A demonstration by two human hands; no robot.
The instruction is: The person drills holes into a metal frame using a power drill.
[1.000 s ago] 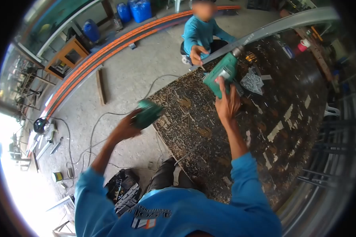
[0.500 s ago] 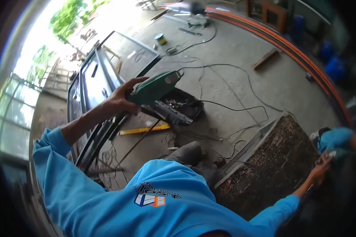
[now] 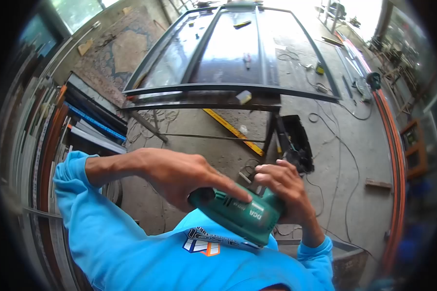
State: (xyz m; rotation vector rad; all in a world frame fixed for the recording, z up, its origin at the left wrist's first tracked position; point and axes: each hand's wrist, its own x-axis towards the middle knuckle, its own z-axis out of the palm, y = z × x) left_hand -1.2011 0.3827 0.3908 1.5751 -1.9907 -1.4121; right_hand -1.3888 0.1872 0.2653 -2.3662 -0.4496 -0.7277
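In front of my chest I hold a green power tool (image 3: 243, 216) marked DCA, its body tilted down to the right. My left hand (image 3: 175, 174) is closed around its black end, the index finger stretched along the casing. My right hand (image 3: 289, 189) grips the other end, with its fingers curled over the top. The tool's working end cannot be made out. Beyond my hands, a black open case (image 3: 296, 140) with cords in it sits on the floor.
Ahead, a large dark metal frame with glassy panels (image 3: 228, 87) rests on a stand. A small box (image 3: 243, 97) lies on its near edge, and a yellow spirit level (image 3: 233, 131) is below. Long profiles (image 3: 48, 160) stack at left; orange bars (image 3: 398, 194) and cables (image 3: 344, 145) lie at right.
My view has swung left, towards the frame. The green tool has come from my outstretched left hand to my chest, and my right hand has moved in from the far right onto it.
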